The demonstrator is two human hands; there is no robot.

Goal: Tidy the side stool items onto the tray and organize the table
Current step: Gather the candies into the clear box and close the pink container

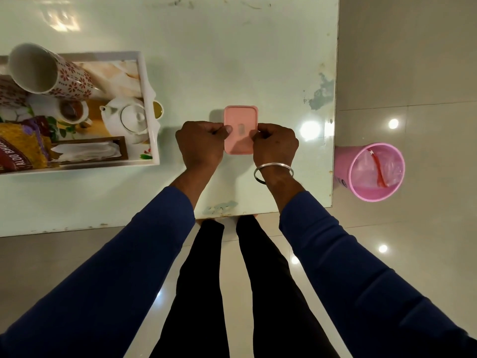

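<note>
A pink rectangular lidded box (240,117) lies on the glass table (232,60) in front of me. My left hand (200,143) grips its left edge and my right hand (275,146) grips its right edge, thumbs pressing on the lid. At the left stands a white tray (148,99) holding a patterned mug (46,71), a white teapot (127,118), a small cup (71,109), a snack packet (20,148) and a wooden tissue holder (90,151).
A pink waste bin (374,171) with a plastic liner stands on the tiled floor just past the table's right edge. A small yellow-rimmed dish (158,109) peeks out beside the tray. The table's near edge runs just above my legs.
</note>
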